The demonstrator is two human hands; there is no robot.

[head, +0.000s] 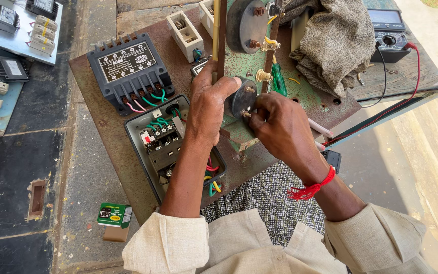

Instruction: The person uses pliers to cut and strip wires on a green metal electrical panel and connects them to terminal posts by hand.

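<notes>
Above the rusty worktop (pixel 102 116), left hand (pixel 206 104) grips the round black meter (pixel 239 99); right hand (pixel 280 127) fingers (pixel 260 107) pinch its terminal screw (pixel 247 114)

Rust-brown metal plate (pixel 102 116) with flaked green paint toward its far edge; dark grey transformer block (pixel 128 68), green and pink wires attached; black round meter (pixel 242 99); green-handled screwdriver (pixel 279 80); mottled beige cloth (pixel 333 43); red thread wristband (pixel 313 187); cream sleeves (pixel 168 248).
</notes>
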